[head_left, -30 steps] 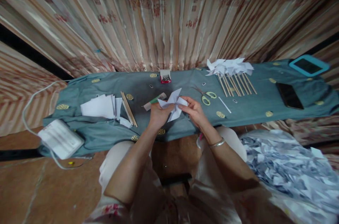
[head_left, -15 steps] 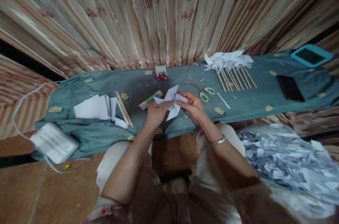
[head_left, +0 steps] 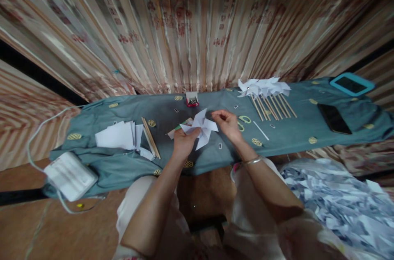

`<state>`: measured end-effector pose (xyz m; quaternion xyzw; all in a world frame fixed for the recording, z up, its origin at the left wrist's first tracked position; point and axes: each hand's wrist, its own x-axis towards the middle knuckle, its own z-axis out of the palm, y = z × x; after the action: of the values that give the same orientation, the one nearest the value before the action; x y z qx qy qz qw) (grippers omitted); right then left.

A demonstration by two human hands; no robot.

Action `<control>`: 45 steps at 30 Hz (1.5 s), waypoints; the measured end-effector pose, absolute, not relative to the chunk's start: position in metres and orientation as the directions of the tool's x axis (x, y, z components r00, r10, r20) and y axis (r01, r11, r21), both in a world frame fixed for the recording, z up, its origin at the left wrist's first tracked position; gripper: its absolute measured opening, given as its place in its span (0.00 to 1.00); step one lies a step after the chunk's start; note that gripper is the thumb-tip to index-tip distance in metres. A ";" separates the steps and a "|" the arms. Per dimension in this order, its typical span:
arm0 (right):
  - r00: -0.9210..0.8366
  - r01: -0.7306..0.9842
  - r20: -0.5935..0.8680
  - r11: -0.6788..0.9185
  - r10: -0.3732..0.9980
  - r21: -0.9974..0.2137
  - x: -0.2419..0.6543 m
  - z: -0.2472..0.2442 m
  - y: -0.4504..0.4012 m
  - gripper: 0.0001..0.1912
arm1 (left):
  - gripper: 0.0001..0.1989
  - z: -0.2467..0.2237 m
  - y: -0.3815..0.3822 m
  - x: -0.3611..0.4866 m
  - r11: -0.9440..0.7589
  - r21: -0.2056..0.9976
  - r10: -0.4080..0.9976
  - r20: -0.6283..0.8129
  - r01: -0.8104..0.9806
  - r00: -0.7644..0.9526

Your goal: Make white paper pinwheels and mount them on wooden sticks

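Head cam view: left hand has a white paper pinwheel (head_left: 204,128) pinched, thumb by the centre, over the green cloth (head_left: 172,161), probably so the folded vanes don't spring open. Right hand (head_left: 227,124) is just beside it, not touching, fingers curled in, can't tell if they're closed on something tiny or just loose. Open red box of metal fasteners (head_left: 193,105) sits just beyond, I'd guess for easy reach, stick-mounted pinwheels (head_left: 264,87) in a row, likely for tidiness
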<state>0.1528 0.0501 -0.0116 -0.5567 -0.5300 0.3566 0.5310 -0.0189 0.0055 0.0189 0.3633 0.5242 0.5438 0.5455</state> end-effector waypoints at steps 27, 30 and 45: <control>-0.403 0.905 0.087 0.411 0.911 -0.111 0.093 0.022 0.176 0.11 | 0.09 0.019 0.008 -0.022 0.103 0.977 0.983 -0.128 -0.187 -0.129; -0.414 0.901 0.091 0.422 0.906 -0.106 0.091 0.019 0.179 0.11 | 0.08 0.019 0.008 -0.021 0.109 0.975 0.981 -0.137 -0.195 -0.134; -0.321 0.859 0.223 0.382 0.920 -0.341 0.097 0.005 0.187 0.09 | 0.08 0.023 0.010 -0.024 0.124 0.965 0.977 -0.160 -0.229 -0.143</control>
<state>0.0966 0.1871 0.0048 -0.5500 -0.8088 0.0800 0.1923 -0.0240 0.0098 0.0234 0.3628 0.5152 0.5534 0.5447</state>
